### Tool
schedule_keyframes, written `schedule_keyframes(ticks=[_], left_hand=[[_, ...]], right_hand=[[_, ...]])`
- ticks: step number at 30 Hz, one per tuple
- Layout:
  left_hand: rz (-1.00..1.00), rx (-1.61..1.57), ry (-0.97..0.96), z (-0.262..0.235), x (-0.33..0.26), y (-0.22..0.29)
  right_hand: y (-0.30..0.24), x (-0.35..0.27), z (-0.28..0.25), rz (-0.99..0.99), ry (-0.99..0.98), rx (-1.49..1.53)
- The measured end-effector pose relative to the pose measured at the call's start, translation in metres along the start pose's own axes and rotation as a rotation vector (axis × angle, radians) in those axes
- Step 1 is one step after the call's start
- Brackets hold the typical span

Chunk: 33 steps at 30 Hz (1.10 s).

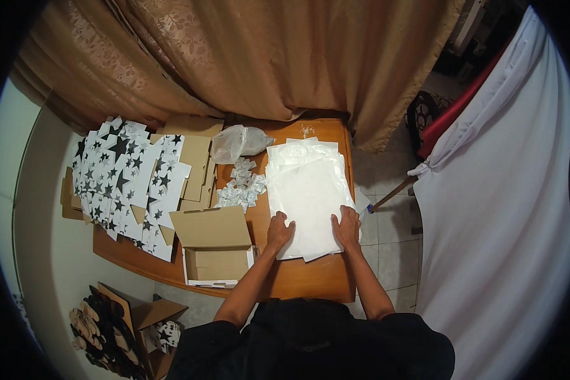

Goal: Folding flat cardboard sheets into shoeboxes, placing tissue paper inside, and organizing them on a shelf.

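We press our left hand (280, 229) and right hand (347, 225) flat, fingers open, on a stack of white sheets (307, 190) lying on the wooden surface (310, 278). Just left of it stands an open brown cardboard box (214, 248). Farther left lie flat white boxes with black stars (123, 174). A clear plastic bag (237, 142) sits behind small crumpled papers (242, 185); we cannot tell what they are.

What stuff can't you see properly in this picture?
Head view, the only one:
- Open box: its inside is in shadow and its flap hides part of it.
- Clear bag: contents too crumpled to tell.
- Small wrapped pieces: too small to identify.
- White sheets: the left hand and right hand cover their near edge.
- Table: its left side is hidden under star-printed cards.
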<state>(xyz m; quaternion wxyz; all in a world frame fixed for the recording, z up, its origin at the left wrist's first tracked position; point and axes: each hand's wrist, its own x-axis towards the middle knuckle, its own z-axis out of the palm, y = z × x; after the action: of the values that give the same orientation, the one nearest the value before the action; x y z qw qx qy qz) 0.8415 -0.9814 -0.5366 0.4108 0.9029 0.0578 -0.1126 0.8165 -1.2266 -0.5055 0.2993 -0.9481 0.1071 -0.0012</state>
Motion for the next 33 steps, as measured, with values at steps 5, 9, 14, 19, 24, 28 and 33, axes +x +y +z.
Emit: schedule_keyframes(ticks=[5, 9, 14, 19, 24, 28, 33], left_hand=[[-0.086, -0.006, 0.065, 0.001, 0.002, 0.007], [-0.137, -0.034, 0.117, 0.01, 0.006, 0.008], [-0.151, -0.235, 0.142, 0.009, 0.007, 0.009], [-0.13, -0.27, 0.135, -0.007, -0.004, 0.009], [-0.146, -0.28, 0.121, -0.023, -0.011, 0.025], [0.034, -0.332, 0.17, -0.053, -0.011, 0.027], [0.286, -0.188, 0.37, -0.129, -0.014, 0.076]], right_hand=[[-0.01, 0.01, 0.003, 0.11, -0.033, -0.036], [-0.01, 0.016, 0.008, 0.184, -0.036, -0.049], [-0.008, 0.02, 0.011, 0.303, 0.047, 0.13], [-0.013, 0.023, 0.0, 0.277, 0.067, 0.073], [0.0, 0.025, -0.02, 0.011, 0.153, 0.315], [-0.057, 0.017, -0.079, -0.117, -0.008, 0.502], [-0.104, 0.0, -0.141, -0.492, -0.082, 0.379]])
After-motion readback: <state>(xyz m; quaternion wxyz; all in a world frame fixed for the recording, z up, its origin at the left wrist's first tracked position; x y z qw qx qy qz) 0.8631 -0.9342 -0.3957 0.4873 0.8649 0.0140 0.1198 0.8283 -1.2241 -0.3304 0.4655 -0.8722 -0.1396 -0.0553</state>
